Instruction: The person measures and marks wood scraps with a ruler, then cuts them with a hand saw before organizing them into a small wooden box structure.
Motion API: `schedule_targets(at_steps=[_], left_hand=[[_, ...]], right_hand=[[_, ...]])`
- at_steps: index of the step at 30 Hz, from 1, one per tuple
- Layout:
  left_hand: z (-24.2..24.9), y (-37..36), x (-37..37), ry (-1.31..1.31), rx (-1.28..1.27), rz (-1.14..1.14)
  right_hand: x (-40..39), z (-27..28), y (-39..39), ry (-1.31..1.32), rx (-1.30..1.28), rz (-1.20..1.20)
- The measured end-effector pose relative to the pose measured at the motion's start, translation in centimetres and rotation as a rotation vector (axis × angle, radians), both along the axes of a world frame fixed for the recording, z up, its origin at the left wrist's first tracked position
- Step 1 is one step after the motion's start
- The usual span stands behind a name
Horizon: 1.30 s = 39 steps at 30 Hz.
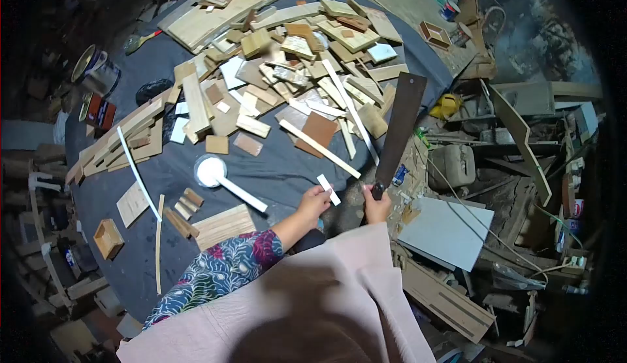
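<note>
My left hand [315, 203] pinches a short white strip [328, 190] near the front edge of the cloth-covered table. Just to its right, my right hand [377, 206] is closed around the handle of a handsaw [401, 128]. The dark, wide blade points up and away from me, its far end beside the wood pile. Beyond my hands, a long pale wood strip [320, 148] lies on the cloth, one end close to the saw handle. A longer white strip [351, 111] runs down from the pile toward the blade.
Wood offcuts [287, 56] are heaped across the dark cloth [274, 167]. To the left stand a white round container [210, 171] with a white strip across it, a small wooden box [108, 238] and a metal can [96, 70]. At right, a white board [447, 232] lies among clutter.
</note>
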<state>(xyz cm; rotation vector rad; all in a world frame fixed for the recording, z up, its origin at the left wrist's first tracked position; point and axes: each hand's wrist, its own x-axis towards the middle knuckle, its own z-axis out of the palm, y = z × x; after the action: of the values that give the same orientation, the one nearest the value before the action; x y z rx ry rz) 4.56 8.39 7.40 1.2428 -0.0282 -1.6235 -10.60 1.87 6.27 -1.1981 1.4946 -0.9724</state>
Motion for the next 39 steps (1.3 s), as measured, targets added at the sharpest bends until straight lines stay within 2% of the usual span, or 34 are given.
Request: schedule_targets(at_steps=[2, 3, 5, 8, 10, 17, 19, 26, 28, 32, 37, 39], left_hand=[[-1.5, -2.6, -0.8, -0.033, 0.011, 0.017], [-1.8, -3.8, -1.1, -0.045, 0.022, 0.062], [-2.3, -5.5, -1.6, -0.069, 0.046, 0.113], [-3.1, -6.8, -2.0, -0.122, 0.153, 0.159], [-4.2, -7.0, -2.3, -0.16, 0.167, 0.133], [-4.2, -7.8, -3.5, -0.203, 0.143, 0.061], [-3.5, -7.8, -4.2, -0.332, 0.087, 0.125], [-3.0, -6.9, -5.0, -0.379, 0.053, 0.134], [-2.9, -6.5, -4.5, -0.129, -0.082, 0.066], [-0.2, -5.8, -3.1, 0.023, -0.277, -0.066], [2.0, -5.7, -3.5, 0.007, -0.297, -0.125], [2.8, -5.6, -3.9, -0.059, -0.3, -0.049]], right_hand=[[-0.6, -5.0, -3.0, 0.077, -0.178, -0.114], [0.3, -5.1, -4.0, 0.093, -0.274, -0.157], [1.2, -5.3, -5.0, 0.01, 0.056, -0.233], [1.7, -6.3, -5.4, -0.02, 0.228, -0.197], [1.4, -7.6, -4.8, -0.154, 0.306, -0.131], [-0.2, -4.7, -3.6, -0.359, 0.364, -0.086], [-0.7, -3.4, -3.7, -0.378, 0.374, -0.091], [-1.2, -1.5, -3.2, -0.403, 0.328, 0.011], [-1.6, -1.0, -3.2, -0.436, 0.335, 0.019], [-2.9, 0.7, -3.3, -0.562, 0.337, 0.059], [-4.1, 3.3, -3.0, -0.611, 0.298, 0.11], [-4.3, 5.0, -2.6, -0.606, 0.289, 0.075]])
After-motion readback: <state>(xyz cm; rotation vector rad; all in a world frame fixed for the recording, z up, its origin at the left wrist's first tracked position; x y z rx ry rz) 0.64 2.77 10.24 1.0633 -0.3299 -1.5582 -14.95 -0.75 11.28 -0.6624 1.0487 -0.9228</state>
